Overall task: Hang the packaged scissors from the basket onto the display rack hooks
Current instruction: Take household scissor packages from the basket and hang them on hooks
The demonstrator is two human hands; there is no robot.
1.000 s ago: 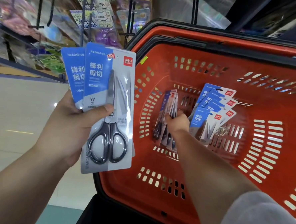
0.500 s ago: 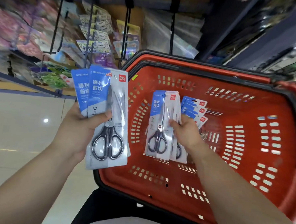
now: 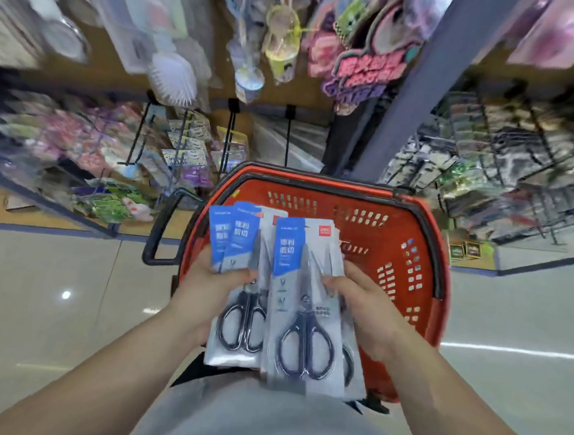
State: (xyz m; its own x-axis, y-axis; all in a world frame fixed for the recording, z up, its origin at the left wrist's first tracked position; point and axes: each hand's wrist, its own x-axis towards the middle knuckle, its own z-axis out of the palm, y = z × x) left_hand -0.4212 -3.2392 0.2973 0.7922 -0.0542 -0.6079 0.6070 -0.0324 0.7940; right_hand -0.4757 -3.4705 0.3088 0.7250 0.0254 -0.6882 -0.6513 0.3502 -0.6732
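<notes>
In the middle of my view both hands are up in front of the red basket (image 3: 398,237), each gripping packaged scissors. The left hand (image 3: 204,289) holds a fanned bunch of scissor packs (image 3: 239,258), at least two going by the blue card tops, with its thumb curled across the front just above the black handles and its fingers out of sight behind. The right hand (image 3: 364,309) grips a second stack of packs (image 3: 295,285), its thumb pressed on the front near the right edge and its fingers wrapped behind. A second pair of handles peeks out at the stack's lower right, so it is more than one pack. The front pack in the right hand overlaps the right edge of the left bunch. All the packs stand roughly upright, blue tops towards the top of the frame, blades pointing up. They cover the near left part of the basket, so I cannot tell what lies inside it. The basket's black handle (image 3: 158,233) sticks out at centre left. Above it, in the upper left, black display rack hooks (image 3: 229,136) carry blurred hanging goods. A pale glossy floor (image 3: 44,310) fills both sides, and a grey shirt (image 3: 250,416) shows at bottom centre.
</notes>
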